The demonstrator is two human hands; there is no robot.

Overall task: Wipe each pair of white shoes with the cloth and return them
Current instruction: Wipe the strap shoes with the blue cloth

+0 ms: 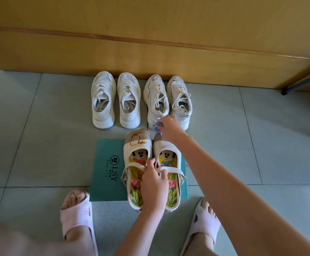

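A pair of white strap shoes (pixel 138 169) with colourful embroidered insoles sits over a green box lid (pixel 108 170). My left hand (pixel 155 183) grips both shoes together where their inner edges meet, fingers curled over the straps. My right hand (pixel 169 127) holds a bunched blue cloth (pixel 158 127) at the toe of the right strap shoe. Against the wooden panel stand two pairs of white sneakers: a mesh pair (pixel 116 100) on the left and a laced pair (pixel 169 100) on the right.
A wooden cabinet front (pixel 150 43) runs along the back. The floor is grey-green tile (pixel 39 126). My feet in pale slippers (pixel 76 215) (pixel 202 224) flank the box lid. A dark furniture leg (pixel 302 84) angles in at the right.
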